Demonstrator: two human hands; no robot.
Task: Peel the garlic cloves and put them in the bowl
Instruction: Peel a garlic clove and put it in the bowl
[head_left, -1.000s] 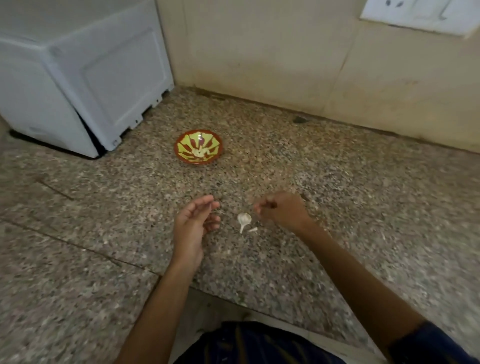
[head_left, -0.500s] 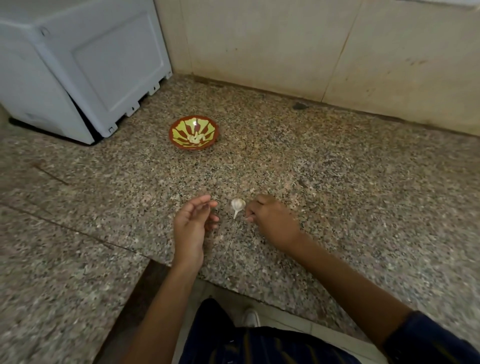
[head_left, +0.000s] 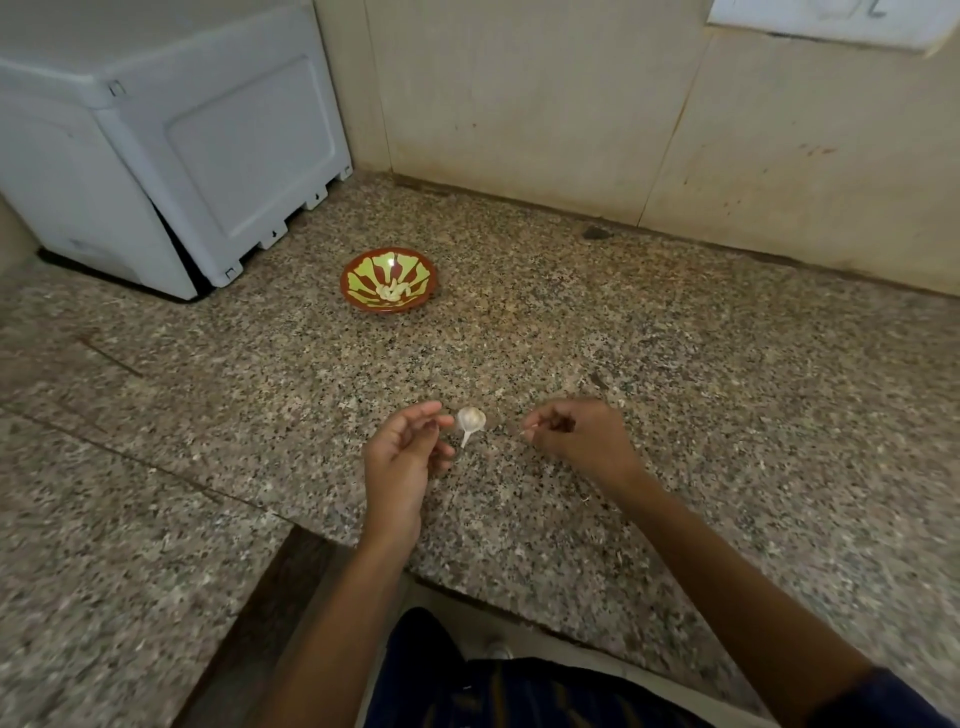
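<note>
The left hand (head_left: 402, 457) is held palm-up just above the bench (head_left: 675, 364), its fingers loosely curled and gripping nothing. The right hand (head_left: 576, 441) is held further right at about the same depth, with its fingertips (head_left: 535, 428) pressed together on a thin pale sliver, probably a scrap of garlic skin, though the piece is too small to be identified with certainty.

The garlic bulb (head_left: 471, 420) lies on the bench between the two hands. It is located just beside the left fingertips, with only a narrow gap visible, and is set noticeably further from the right hand. Its long axis runs from the rounded head at the far side to the pointed stalk at the near side, the stalk being angled slightly to the left, towards the left palm.

The left hand is therefore judged to be the nearer hand for the next pick-up. A short reach to the right is called for, and the stalk end is presented to it first.

The bowl (head_left: 363, 301) stands well apart at the far left, beyond the left hand, with several peeled cloves (head_left: 393, 291) already collected in its centre. A grey appliance (head_left: 156, 156) is placed against the wall further left.
</note>
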